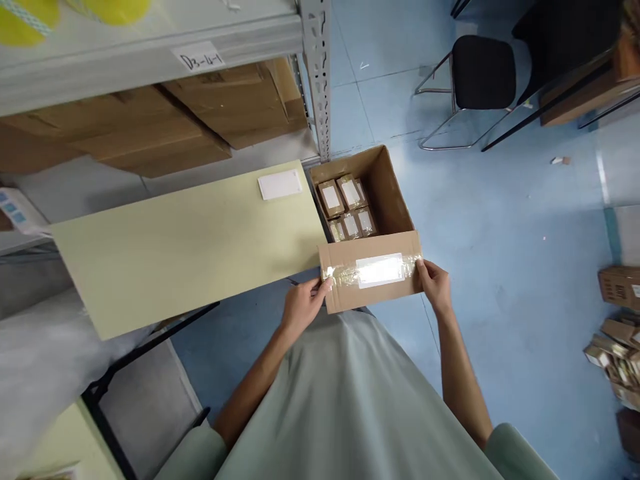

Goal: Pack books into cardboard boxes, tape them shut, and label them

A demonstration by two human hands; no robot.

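Observation:
An open cardboard box (387, 193) sits in front of me beside the pale green tabletop (190, 247). Inside it lie several small brown packets with white labels (347, 207). My left hand (305, 303) grips the left end of the box's near flap (345, 297), which bears clear tape and a shiny white label (380, 270). My right hand (436, 285) grips the flap's right end. Both hands have fingers curled on the cardboard edge.
A white card (280, 184) lies on the tabletop's far end. Metal shelving (317, 73) holds flat brown cartons (165, 120) behind the table. A black chair (475, 77) stands on the blue floor at the far right. Small boxes (617, 347) are piled at the right edge.

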